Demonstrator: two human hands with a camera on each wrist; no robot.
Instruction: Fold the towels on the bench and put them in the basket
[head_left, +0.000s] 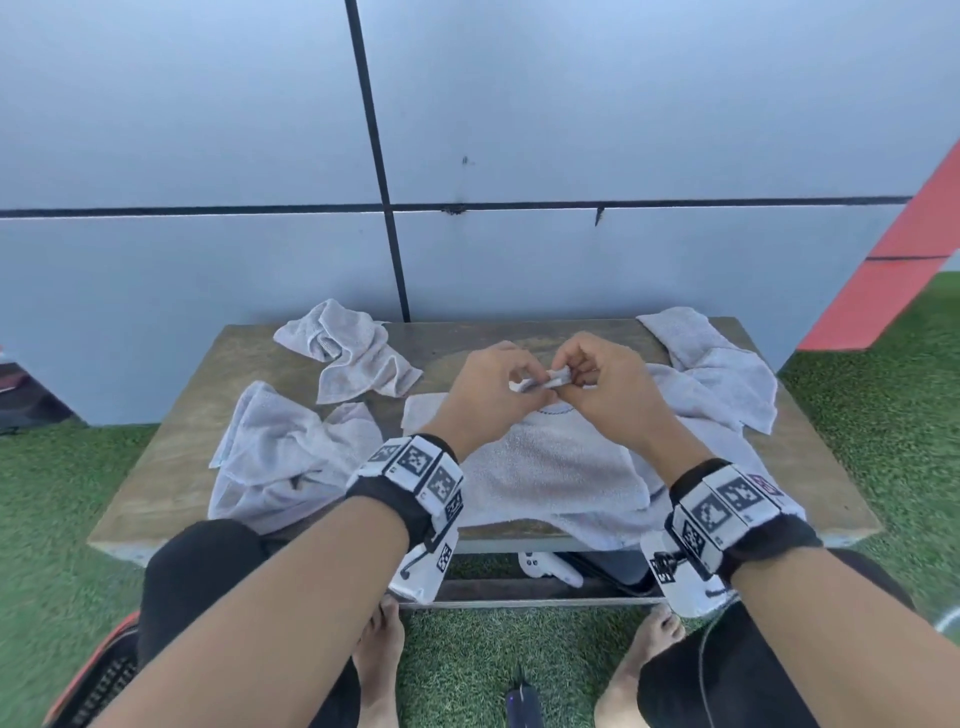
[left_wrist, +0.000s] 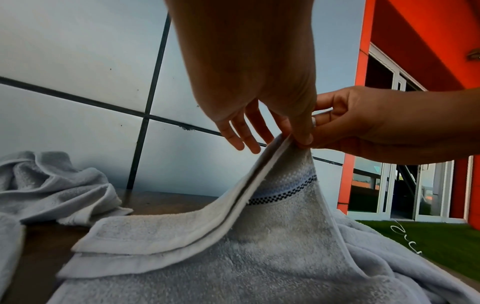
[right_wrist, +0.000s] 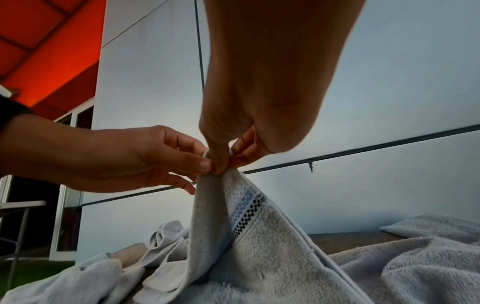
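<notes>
A pale grey towel (head_left: 550, 467) with a blue and black checked band (left_wrist: 283, 193) lies half folded in the middle of the wooden bench (head_left: 171, 441). Its far edge is lifted off the bench. My left hand (head_left: 493, 384) and right hand (head_left: 597, 379) meet above it, and both pinch the same raised corner (right_wrist: 221, 164) between thumb and fingertips. In the left wrist view my left hand (left_wrist: 298, 135) pinches the hem while my right hand (left_wrist: 345, 127) grips beside it. No basket is in view.
Three more crumpled towels lie on the bench: one at the back left (head_left: 348, 353), one at the front left (head_left: 280, 457), one at the right (head_left: 717, 374). A grey panelled wall (head_left: 571, 130) stands behind. Green turf (head_left: 52, 519) surrounds the bench, and my bare feet rest below.
</notes>
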